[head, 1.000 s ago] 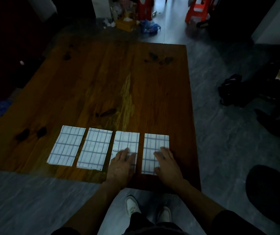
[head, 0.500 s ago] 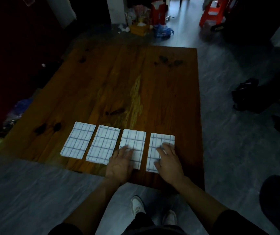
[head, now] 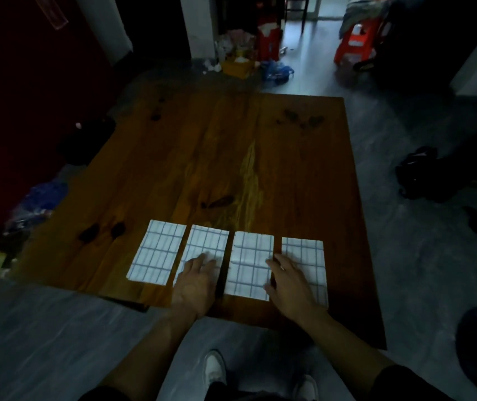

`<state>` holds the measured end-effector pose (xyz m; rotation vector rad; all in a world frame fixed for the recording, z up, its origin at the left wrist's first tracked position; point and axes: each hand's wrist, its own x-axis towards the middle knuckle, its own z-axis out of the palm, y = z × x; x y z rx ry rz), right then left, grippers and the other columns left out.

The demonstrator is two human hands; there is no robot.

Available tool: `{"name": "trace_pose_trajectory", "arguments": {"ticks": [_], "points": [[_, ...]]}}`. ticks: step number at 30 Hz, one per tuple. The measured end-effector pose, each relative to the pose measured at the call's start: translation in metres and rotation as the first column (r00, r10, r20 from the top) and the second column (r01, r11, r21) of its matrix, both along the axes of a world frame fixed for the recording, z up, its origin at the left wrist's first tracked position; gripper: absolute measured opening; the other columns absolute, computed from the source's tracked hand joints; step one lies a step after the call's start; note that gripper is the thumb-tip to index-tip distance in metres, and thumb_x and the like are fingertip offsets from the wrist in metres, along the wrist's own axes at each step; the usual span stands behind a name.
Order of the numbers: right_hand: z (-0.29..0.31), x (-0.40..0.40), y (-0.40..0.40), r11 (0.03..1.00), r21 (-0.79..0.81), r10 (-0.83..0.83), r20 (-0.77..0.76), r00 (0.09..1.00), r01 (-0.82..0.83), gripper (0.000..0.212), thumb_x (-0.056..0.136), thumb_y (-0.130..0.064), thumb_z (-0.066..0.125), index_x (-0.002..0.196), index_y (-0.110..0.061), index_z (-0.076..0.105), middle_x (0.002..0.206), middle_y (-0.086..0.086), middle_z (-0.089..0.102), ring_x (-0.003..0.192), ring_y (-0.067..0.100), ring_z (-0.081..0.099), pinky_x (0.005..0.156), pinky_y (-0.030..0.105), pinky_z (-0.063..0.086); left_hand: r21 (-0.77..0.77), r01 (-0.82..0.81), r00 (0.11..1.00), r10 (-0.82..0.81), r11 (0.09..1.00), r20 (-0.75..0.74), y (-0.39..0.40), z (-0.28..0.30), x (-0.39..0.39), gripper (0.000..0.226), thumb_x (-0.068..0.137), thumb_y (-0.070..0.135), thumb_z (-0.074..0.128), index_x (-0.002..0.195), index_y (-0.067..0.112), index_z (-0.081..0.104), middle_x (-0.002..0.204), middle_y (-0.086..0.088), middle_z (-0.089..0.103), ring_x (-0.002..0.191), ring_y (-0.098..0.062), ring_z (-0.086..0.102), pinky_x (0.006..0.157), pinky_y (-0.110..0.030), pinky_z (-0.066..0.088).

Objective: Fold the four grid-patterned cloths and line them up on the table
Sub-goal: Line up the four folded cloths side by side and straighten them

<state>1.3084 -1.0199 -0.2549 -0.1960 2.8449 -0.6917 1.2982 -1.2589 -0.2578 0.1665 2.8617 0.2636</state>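
Four folded cloths (head: pixel 249 264) in a row, left hand (head: pixel 197 282) flat on second, right hand (head: pixel 288 282) flat on fourth, fingers spread, gripping nothing

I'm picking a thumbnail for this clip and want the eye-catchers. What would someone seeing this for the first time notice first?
Four white grid-patterned cloths stand out, folded and lined up side by side near the front edge of the dark wooden table: far-left cloth, second cloth, third cloth, far-right cloth. The left hand lies flat on the second cloth, and the right hand rests over the gap between the last two. Beyond the table, a red stool glows.
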Motion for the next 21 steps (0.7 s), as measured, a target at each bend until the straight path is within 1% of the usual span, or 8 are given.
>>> {"name": "trace_pose_trajectory", "arguments": {"ticks": [2, 4, 6, 9, 12, 15, 18, 21], "points": [[-0.004, -0.003, -0.02, 1.0, -0.002, -0.002, -0.012, 1.0, 0.002, 0.057, 0.094, -0.034, 0.055, 0.145, -0.019, 0.037, 0.154, 0.001, 0.027, 0.143, 0.019, 0.024, 0.116, 0.033, 0.027, -0.019, 0.068, 0.998, -0.068, 0.998, -0.003, -0.017, -0.005, -0.011, 0.069, 0.09, 0.039, 0.058, 0.15, 0.028, 0.026, 0.157, -0.009, 0.026, 0.14, -0.028, 0.027, 0.113, -0.043, 0.032], [-0.01, -0.002, -0.04, 1.0, 0.017, -0.025, -0.006, 1.0, 0.025, 0.057, 0.092, -0.032, 0.057, 0.145, -0.021, 0.037, 0.155, 0.0, 0.027, 0.143, 0.016, 0.021, 0.116, 0.032, 0.024, -0.035, 0.132, 0.991, -0.131, 0.991, 0.019, -0.034, -0.011, -0.021, 0.073, 0.088, 0.04, 0.06, 0.151, 0.031, 0.023, 0.159, -0.009, 0.021, 0.143, -0.029, 0.022, 0.114, -0.044, 0.03], [-0.016, 0.001, -0.054, 0.997, 0.04, -0.072, 0.014, 0.997, 0.071, 0.059, 0.091, -0.031, 0.058, 0.145, -0.023, 0.036, 0.156, -0.001, 0.026, 0.144, 0.016, 0.02, 0.116, 0.034, 0.019, -0.051, 0.177, 0.983, -0.174, 0.983, 0.049, -0.048, -0.016, -0.029, 0.076, 0.088, 0.043, 0.06, 0.151, 0.033, 0.019, 0.159, -0.009, 0.016, 0.143, -0.03, 0.019, 0.114, -0.048, 0.031], [-0.023, 0.004, -0.064, 0.99, 0.102, -0.098, 0.047, 0.994, 0.093, 0.06, 0.091, -0.029, 0.058, 0.146, -0.023, 0.035, 0.158, 0.003, 0.025, 0.146, 0.02, 0.018, 0.117, 0.037, 0.015, -0.063, 0.198, 0.978, -0.193, 0.978, 0.079, -0.06, -0.022, -0.034, 0.071, 0.089, 0.05, 0.053, 0.149, 0.035, 0.017, 0.156, -0.008, 0.014, 0.139, -0.033, 0.023, 0.112, -0.051, 0.031], [-0.026, 0.004, -0.069, 0.985, 0.116, -0.131, 0.041, 0.991, 0.125, 0.059, 0.09, -0.025, 0.06, 0.145, -0.02, 0.039, 0.157, 0.007, 0.027, 0.146, 0.023, 0.02, 0.117, 0.038, 0.015, -0.055, 0.203, 0.978, -0.199, 0.978, 0.06, -0.064, -0.024, -0.034, 0.064, 0.091, 0.052, 0.049, 0.146, 0.033, 0.022, 0.153, -0.008, 0.019, 0.133, -0.032, 0.03, 0.107, -0.05, 0.034], [-0.028, 0.003, -0.072, 0.983, 0.129, -0.139, 0.046, 0.989, 0.132, 0.059, 0.089, -0.023, 0.062, 0.144, -0.02, 0.04, 0.157, 0.008, 0.027, 0.146, 0.024, 0.02, 0.116, 0.034, 0.011, -0.045, 0.188, 0.982, -0.188, 0.981, 0.01, -0.063, -0.025, -0.032, 0.059, 0.09, 0.052, 0.049, 0.142, 0.032, 0.029, 0.149, -0.007, 0.027, 0.127, -0.031, 0.037, 0.101, -0.047, 0.039], [-0.03, 0.003, -0.071, 0.982, 0.12, -0.159, 0.09, 0.983, 0.148, 0.062, 0.089, -0.024, 0.062, 0.145, -0.022, 0.037, 0.158, 0.007, 0.024, 0.147, 0.023, 0.016, 0.118, 0.038, 0.015, -0.042, 0.168, 0.985, -0.169, 0.985, -0.021, -0.063, -0.026, -0.028, 0.056, 0.091, 0.052, 0.048, 0.14, 0.03, 0.035, 0.147, -0.008, 0.033, 0.123, -0.031, 0.042, 0.096, -0.046, 0.043], [-0.032, 0.002, -0.072, 0.982, 0.11, -0.166, 0.096, 0.981, 0.156, 0.061, 0.089, -0.022, 0.062, 0.145, -0.021, 0.038, 0.158, 0.007, 0.024, 0.147, 0.024, 0.016, 0.119, 0.04, 0.018, -0.029, 0.161, 0.985, -0.162, 0.987, -0.053, -0.064, -0.028, -0.024, 0.055, 0.09, 0.052, 0.049, 0.139, 0.028, 0.041, 0.144, -0.009, 0.04, 0.118, -0.031, 0.047, 0.091, -0.045, 0.045]]}}
